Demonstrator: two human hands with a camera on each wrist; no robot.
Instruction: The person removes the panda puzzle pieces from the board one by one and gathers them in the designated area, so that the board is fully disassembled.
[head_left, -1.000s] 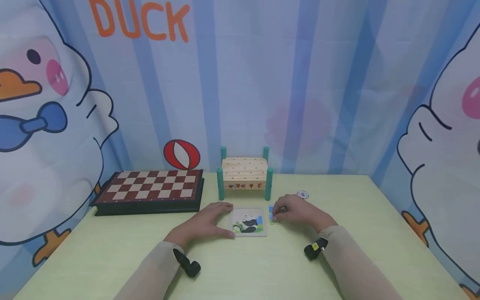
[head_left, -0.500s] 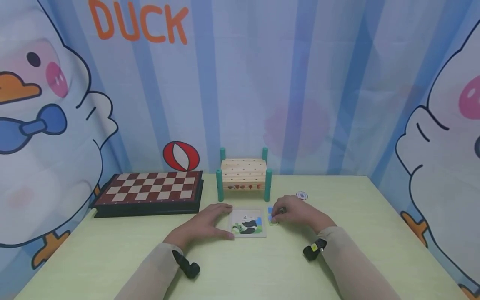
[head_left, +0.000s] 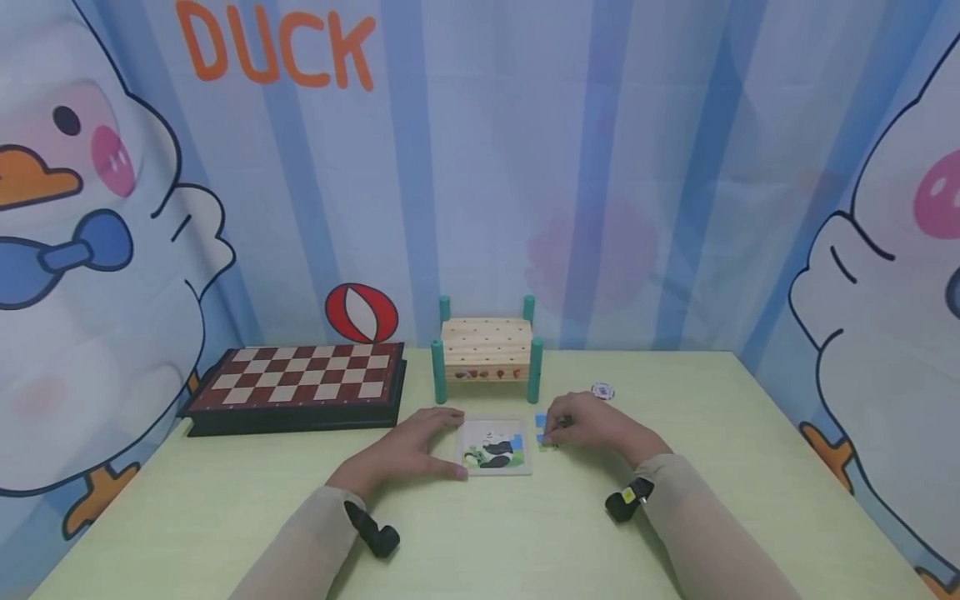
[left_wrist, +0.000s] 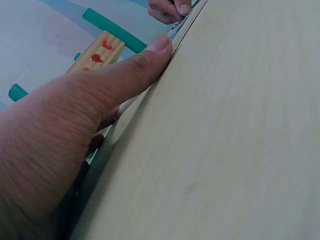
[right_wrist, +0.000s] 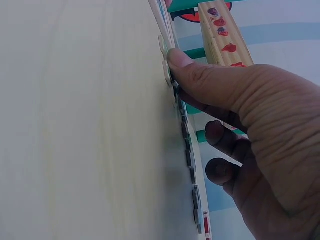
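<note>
A small light-framed jigsaw puzzle (head_left: pixel 495 470), with a panda-like picture in black, white, green and blue, lies flat on the table. My left hand (head_left: pixel 405 450) rests along its left side, thumb at the near corner and fingers at the far one. Close to the puzzle's right edge lie blue and green jigsaw pieces (head_left: pixel 541 421). My right hand (head_left: pixel 588 423) pinches at one of them, its fingertips down at the tabletop. In the right wrist view the thumb (right_wrist: pixel 181 59) presses against a thin piece (right_wrist: pixel 167 73), while other fingers stay curled above a row of pieces (right_wrist: pixel 187 145).
Behind the puzzle stands a small wooden bed-shaped toy (head_left: pixel 487 343) with green posts. A chessboard box (head_left: pixel 300 383) sits at the back left. A round white-and-dark chip (head_left: pixel 603 391) lies beyond my right hand. A duck-print curtain (head_left: pixel 495 167) hangs behind the table (head_left: pixel 525 533).
The head view has shifted very slightly. Both hands stay almost where they were, the left at the puzzle frame and the right at the pieces.
</note>
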